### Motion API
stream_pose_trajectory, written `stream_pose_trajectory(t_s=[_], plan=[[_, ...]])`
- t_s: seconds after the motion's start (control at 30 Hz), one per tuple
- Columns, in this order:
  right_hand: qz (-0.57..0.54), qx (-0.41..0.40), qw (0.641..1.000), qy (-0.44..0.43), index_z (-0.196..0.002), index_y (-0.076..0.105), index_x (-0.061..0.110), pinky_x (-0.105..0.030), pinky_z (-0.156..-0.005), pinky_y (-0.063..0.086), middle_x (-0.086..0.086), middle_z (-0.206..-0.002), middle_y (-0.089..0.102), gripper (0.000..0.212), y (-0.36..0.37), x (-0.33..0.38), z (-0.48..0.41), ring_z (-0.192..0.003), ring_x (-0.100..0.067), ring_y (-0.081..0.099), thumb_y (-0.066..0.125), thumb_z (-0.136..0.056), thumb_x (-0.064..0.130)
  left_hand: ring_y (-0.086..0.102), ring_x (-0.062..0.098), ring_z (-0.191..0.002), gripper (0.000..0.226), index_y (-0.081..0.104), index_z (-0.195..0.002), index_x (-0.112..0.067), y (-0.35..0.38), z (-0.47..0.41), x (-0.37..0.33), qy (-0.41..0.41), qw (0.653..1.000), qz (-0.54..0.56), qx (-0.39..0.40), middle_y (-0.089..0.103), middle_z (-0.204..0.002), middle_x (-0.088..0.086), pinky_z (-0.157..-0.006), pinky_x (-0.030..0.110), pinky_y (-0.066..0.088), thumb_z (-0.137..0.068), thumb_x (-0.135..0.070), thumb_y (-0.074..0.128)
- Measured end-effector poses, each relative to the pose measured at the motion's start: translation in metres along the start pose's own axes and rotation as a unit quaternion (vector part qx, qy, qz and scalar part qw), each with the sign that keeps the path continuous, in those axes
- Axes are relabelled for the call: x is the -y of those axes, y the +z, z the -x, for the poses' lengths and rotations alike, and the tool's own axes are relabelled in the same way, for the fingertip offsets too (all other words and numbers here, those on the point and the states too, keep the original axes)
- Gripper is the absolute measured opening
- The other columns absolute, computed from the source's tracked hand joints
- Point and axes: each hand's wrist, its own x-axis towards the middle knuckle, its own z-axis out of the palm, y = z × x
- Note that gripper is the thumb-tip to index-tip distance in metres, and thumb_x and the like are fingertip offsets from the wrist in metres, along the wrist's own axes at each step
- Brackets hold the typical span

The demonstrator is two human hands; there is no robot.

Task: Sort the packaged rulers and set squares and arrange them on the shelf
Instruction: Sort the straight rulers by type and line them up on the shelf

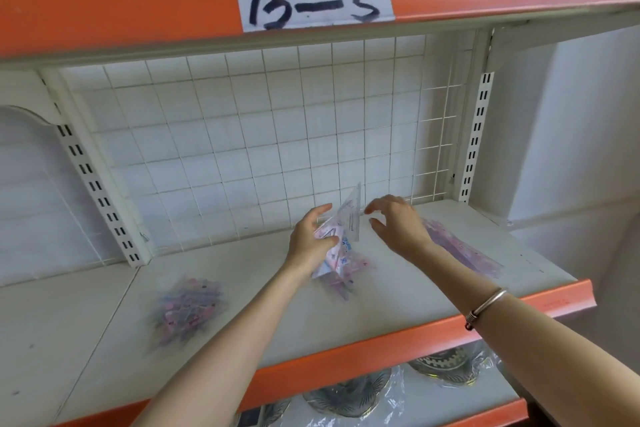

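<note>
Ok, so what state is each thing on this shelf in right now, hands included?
left hand: grips the set square pack.
right hand: open, beside the pack's tip.
set square pack: held tilted upward.
centre pile: flat on the shelf.
left pile: flat on the shelf.
ruler packs: flat, at the right.

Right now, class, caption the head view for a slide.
Left hand holds a packaged set square above the shelf; right hand hovers open beside it.

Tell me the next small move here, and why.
Probably lay the set square pack, which the left hand holds tilted up, flat onto the small pile right below it. The right hand is open beside it, and the long ruler packs lie apart to the right.
</note>
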Motion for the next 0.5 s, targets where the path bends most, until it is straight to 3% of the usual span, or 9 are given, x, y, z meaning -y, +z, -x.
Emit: stream_pose_trajectory(t_s=[0.13, 0.23, 0.33, 0.4, 0.5], plan=[[-0.041, -0.004, 0.998, -0.049, -0.116, 0.062, 0.017, -0.036, -0.092, 0.043, -0.005, -0.121, 0.059, 0.027, 0.013, 0.033, -0.003, -0.111, -0.023, 0.052, 0.060, -0.090, 0.018, 0.056, 0.019, -0.114, 0.060, 0.052, -0.129, -0.029, -0.031, 0.010, 0.009, -0.017, 1.000, -0.021, -0.004, 0.055, -0.123, 0.001, -0.099, 0.039, 0.048, -0.078, -0.001, 0.070], [-0.038, 0.023, 0.997, -0.069, -0.128, 0.055, 0.024, -0.044, -0.104, 0.036, -0.003, -0.143, 0.042, 0.041, 0.023, 0.056, -0.004, -0.130, -0.025, 0.037, 0.064, -0.088, 0.027, 0.064, 0.021, -0.103, 0.045, 0.062, -0.115, -0.021, -0.051, 0.018, 0.012, -0.014, 1.000, -0.017, 0.012, 0.066, -0.113, 0.003, -0.092, 0.037, 0.052, -0.078, 0.004, 0.067], [-0.050, 0.073, 0.995, -0.051, -0.136, 0.048, 0.030, -0.045, -0.112, 0.026, -0.003, -0.156, 0.019, 0.054, 0.034, 0.075, -0.004, -0.140, -0.028, 0.018, 0.066, -0.085, 0.037, 0.064, 0.001, -0.085, 0.043, 0.064, -0.111, -0.021, -0.069, 0.025, 0.015, -0.009, 1.000, -0.013, 0.022, 0.066, -0.093, -0.010, -0.078, 0.017, 0.051, -0.080, 0.009, 0.063], [-0.070, 0.098, 0.992, -0.044, -0.134, 0.050, 0.030, -0.042, -0.112, 0.023, -0.003, -0.157, 0.017, 0.054, 0.040, 0.084, -0.004, -0.141, -0.028, 0.015, 0.067, -0.084, 0.041, 0.058, -0.010, -0.081, 0.045, 0.063, -0.114, -0.020, -0.081, 0.029, 0.016, -0.011, 1.000, -0.014, 0.023, 0.062, -0.091, -0.016, -0.070, 0.007, 0.048, -0.081, 0.010, 0.062], [-0.087, 0.111, 0.989, -0.047, -0.124, 0.058, 0.025, -0.036, -0.108, 0.028, -0.005, -0.147, 0.032, 0.044, 0.049, 0.095, -0.003, -0.134, -0.028, 0.028, 0.068, -0.083, 0.039, 0.065, 0.010, -0.095, 0.045, 0.065, -0.110, -0.024, -0.095, 0.031, 0.023, -0.016, 1.000, -0.012, 0.014, 0.068, -0.099, -0.006, -0.085, 0.026, 0.052, -0.079, 0.009, 0.064]])
